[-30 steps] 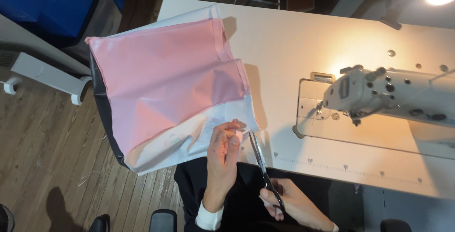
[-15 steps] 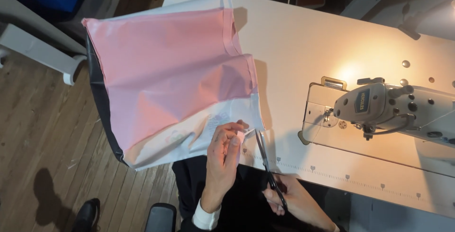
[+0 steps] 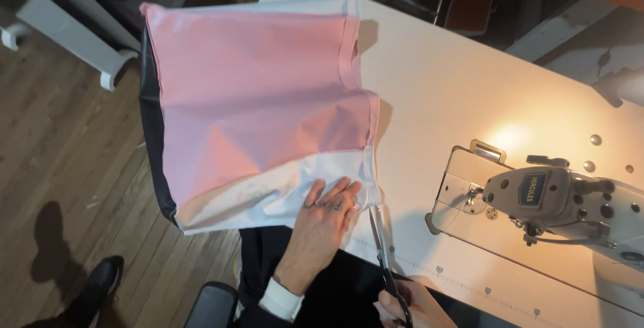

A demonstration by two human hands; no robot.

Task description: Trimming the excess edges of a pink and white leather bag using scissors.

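Since a second ago the whole view has swung, so the grey industrial sewing machine [image 3: 563, 200] now sits further toward the right edge and the folded pink and white fabric piece [image 3: 261, 106] fills more of the picture; the cloth itself looks to lie much as it did, hanging off the near-left corner of the white work table [image 3: 469, 80]. Against the earlier frames the left hand [image 3: 322, 224] has flattened: where the fingers were bunched at the cloth's edge, they now lie spread and open, palm down, pressing the white lower band of the fabric near its right corner, gripping nothing.

Just to the right of that hand run the long metal scissors with dark handles [image 3: 384, 254]. Their long axis points almost straight away from the person, tips up by the fabric's right-hand hem, handles down at the bottom edge. The right hand [image 3: 409, 304] is closed around those handles, only partly in view. Blades look nearly shut, with the tip touching or just beside the hem; I cannot tell whether cloth lies between them. So the fabric edge lies up and slightly left of the right hand, and the left hand is the nearer of the two to it.
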